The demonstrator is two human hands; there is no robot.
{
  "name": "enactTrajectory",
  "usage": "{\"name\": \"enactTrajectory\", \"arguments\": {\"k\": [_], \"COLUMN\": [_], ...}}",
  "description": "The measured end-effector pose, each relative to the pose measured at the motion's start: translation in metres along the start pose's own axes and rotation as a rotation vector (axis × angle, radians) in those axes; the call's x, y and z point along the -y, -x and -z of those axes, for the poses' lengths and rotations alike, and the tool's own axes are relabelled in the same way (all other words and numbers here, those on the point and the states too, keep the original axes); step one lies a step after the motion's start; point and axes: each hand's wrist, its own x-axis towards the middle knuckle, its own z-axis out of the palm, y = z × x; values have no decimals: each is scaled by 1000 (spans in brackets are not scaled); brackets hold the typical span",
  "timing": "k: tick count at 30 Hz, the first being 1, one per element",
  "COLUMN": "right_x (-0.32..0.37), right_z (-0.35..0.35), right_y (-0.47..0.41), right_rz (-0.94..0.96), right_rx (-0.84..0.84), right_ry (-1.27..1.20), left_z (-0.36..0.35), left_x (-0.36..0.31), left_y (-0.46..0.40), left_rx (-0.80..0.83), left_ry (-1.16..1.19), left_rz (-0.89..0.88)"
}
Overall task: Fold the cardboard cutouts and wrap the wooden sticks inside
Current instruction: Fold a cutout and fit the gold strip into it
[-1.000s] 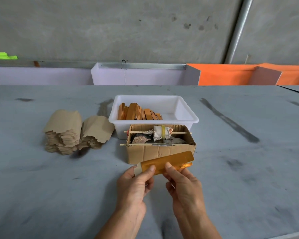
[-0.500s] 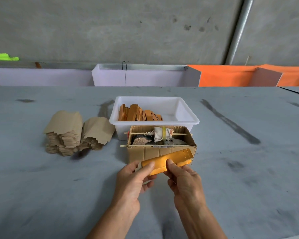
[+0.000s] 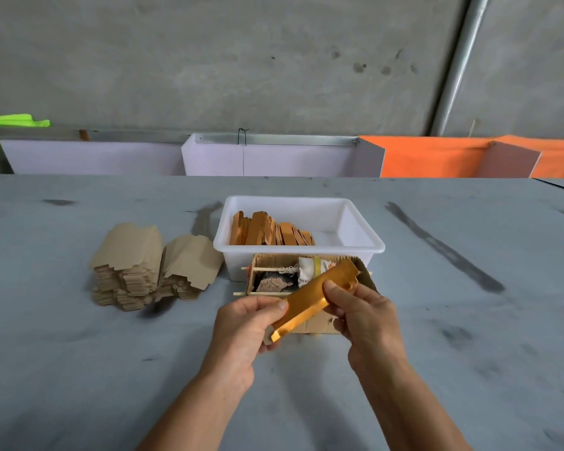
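Both hands pinch gold cutout, covering cardboard box; tub behind.

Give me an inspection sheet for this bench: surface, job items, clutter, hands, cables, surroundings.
Surface: grey table, dark smears and scuffs.
Job's things: gold folded cutout held tilted in the air by both hands; two stacks of flat brown cutouts at left; white tub holding orange wrapped pieces leaning at its left side.
Clutter: open cardboard box in front of the tub, two thin skewers across it, cloth and scraps inside.
Hands: left hand pinches the cutout's lower end; right hand grips its upper half.
Cables: thin wire hanging on the white panel.
Surroundings: concrete wall, metal pipe, white and orange panels, green item far left.
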Motion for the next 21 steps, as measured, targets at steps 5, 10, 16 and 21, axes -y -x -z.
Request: {"name": "enactTrajectory", "arguments": {"k": [5,10,16,21], "right_x": [21,26,51,52], "right_z": [-19,-44,-69,-83], "right_y": [-17,-33,-93,-158], "right_rz": [10,50,131,154], "right_rx": [108,161,59,-79], "right_ry": [52,208,368,549], "left_z": [-8,-22,-31,-34], "left_x": [-24,-46,-57,-58], "left_y": [-18,-47,-93,-128], "left_rx": [-95,-195,-177,-139], "left_ry": [-7,67,-224,-549], "left_rz": [-60,-92,-261,-435]}}
